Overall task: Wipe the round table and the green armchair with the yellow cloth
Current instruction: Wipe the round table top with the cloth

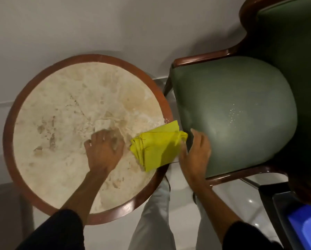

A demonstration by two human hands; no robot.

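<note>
The round table (48,98) has a pale marble top and a brown wooden rim. A folded yellow cloth (157,147) lies at its right edge, partly overhanging the rim. My left hand (104,150) rests fingers-down on the marble just left of the cloth, holding nothing. My right hand (196,152) is at the cloth's right end, fingers spread and touching or nearly touching it, in the gap beside the green armchair (237,112). The armchair's padded seat and wooden arms stand right of the table.
A grey wall runs behind the table and chair. My legs in pale trousers (154,213) stand on a glossy tiled floor between them. A dark frame with a blue bin (306,230) sits at the bottom right.
</note>
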